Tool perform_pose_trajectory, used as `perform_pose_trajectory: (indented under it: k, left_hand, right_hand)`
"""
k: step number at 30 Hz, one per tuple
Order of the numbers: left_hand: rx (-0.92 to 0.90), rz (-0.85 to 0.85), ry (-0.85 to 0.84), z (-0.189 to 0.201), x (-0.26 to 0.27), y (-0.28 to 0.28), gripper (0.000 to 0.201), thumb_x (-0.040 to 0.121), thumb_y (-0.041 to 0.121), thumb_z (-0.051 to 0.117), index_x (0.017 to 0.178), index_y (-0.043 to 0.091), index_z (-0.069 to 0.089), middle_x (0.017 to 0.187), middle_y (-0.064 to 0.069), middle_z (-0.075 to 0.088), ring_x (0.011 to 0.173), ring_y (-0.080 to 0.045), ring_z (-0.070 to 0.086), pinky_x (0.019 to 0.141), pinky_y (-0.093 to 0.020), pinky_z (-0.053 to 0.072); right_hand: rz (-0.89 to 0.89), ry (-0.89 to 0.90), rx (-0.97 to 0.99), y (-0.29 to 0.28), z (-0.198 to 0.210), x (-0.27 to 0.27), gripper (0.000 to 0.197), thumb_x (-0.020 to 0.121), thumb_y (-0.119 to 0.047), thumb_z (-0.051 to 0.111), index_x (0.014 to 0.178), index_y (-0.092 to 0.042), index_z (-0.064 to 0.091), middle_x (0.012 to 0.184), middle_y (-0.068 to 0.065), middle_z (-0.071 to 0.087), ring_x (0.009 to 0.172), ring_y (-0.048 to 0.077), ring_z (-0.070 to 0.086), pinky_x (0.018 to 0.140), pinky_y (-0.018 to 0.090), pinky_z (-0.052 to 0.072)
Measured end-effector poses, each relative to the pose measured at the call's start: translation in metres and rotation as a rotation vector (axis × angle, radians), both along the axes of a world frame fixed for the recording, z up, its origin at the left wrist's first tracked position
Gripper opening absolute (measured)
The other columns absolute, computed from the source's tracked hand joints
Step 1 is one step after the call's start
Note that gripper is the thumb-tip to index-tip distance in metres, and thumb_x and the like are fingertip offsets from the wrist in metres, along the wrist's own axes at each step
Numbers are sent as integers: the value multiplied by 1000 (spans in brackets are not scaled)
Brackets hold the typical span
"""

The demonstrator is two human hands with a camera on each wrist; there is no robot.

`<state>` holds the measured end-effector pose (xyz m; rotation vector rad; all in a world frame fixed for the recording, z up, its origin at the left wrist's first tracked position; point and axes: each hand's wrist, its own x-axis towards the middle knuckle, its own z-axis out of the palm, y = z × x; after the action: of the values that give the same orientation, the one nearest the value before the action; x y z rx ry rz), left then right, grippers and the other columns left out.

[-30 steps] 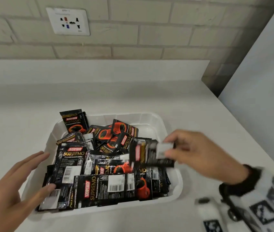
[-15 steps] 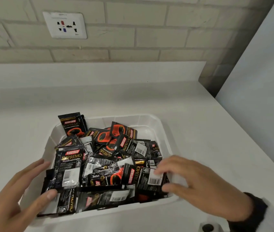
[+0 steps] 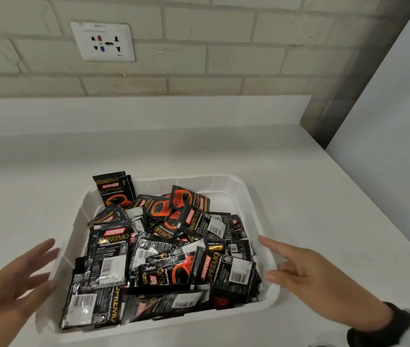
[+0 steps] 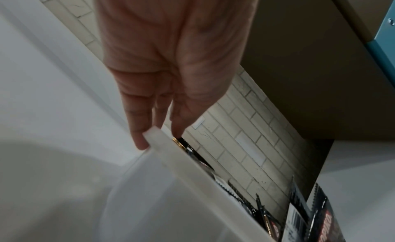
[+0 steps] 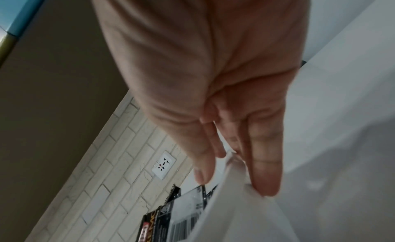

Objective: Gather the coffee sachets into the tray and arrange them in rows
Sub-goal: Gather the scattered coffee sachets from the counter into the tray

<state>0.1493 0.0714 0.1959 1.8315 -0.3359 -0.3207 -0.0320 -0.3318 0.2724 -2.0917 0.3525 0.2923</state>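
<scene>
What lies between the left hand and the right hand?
In the head view, the white tray, heaped with coffee sachets, lies between the left hand and the right hand.

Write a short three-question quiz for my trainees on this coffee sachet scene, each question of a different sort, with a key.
1. True or false: the coffee sachets lie in neat rows in the tray.
2. Where are the left hand and right hand? A) inside the tray, B) one at each side of the tray, C) on the wall socket.
3. Fill in: neither hand holds a ____.

Key: 1 false, they lie in a jumbled heap; 2 B; 3 sachet.
</scene>
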Motion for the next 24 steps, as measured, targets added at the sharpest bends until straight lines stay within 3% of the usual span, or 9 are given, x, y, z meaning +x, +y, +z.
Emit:
perform_pose_trajectory:
  k: [2,4,6,11,16,18,20,22,24]
  left_hand:
    - [-47,-34,37,-2,0,1,102,9,62,88,106,40,66,101,24,70,77,-8,71,60,-26,58]
    - [-78,-37,78,3,-6,-8,90,21,50,93,107,46,65,106,19,70,78,-7,71,65,-24,57]
    - [-53,-20,58,8,-14,-16,71,50,14,91,100,55,65,118,4,67,80,-9,71,72,-28,56]
    - [-86,-44,122,22,-34,-34,87,15,67,85,99,52,67,108,20,69,84,-18,71,72,-47,52]
    - [-24,-60,86,32,-51,-48,84,20,69,83,100,49,67,113,19,67,86,-18,71,72,-45,53]
    - [15,-107,146,28,-45,-41,79,29,51,90,104,44,67,114,20,66,89,-14,70,72,-42,55]
    - [164,-42,104,-16,-8,34,76,49,21,92,116,39,62,123,18,62,104,-9,65,72,-48,56]
    - [231,-6,-117,-168,78,112,79,70,19,83,136,39,44,139,16,48,126,-14,51,81,-50,54]
    - [244,19,-332,-183,115,111,73,82,13,71,138,46,38,136,27,47,129,-6,46,90,-19,50]
  right_hand:
    - [-10,14,17,-1,-1,-4,58,90,-15,56,130,-48,30,80,-13,73,76,22,67,70,19,40]
    - [-42,54,25,-5,-2,-9,60,88,-10,57,123,-52,32,85,-12,73,84,12,68,80,19,44]
    - [-77,87,55,-9,0,-14,60,87,-7,59,117,-53,35,84,-18,72,89,-2,66,88,11,41]
    - [-187,68,70,-20,1,-27,59,79,5,64,111,-43,52,85,-21,71,83,-3,67,75,1,43]
    - [-188,91,52,-28,7,-36,58,77,5,66,108,-43,54,83,-19,72,78,-4,67,66,-2,40]
    - [-126,117,41,-29,13,-34,59,72,-11,76,109,-50,53,86,-23,71,83,-8,65,68,-3,39]
    - [-91,89,-36,-36,22,-28,56,53,-46,84,100,-61,57,102,-28,66,94,-17,57,73,-2,40]
    - [-50,-5,-210,-45,31,-13,45,64,-40,79,98,-58,56,119,-26,55,103,-17,51,80,0,41]
    - [37,-73,-355,-43,46,13,36,81,-24,66,108,-44,54,119,-20,53,102,-8,56,86,4,41]
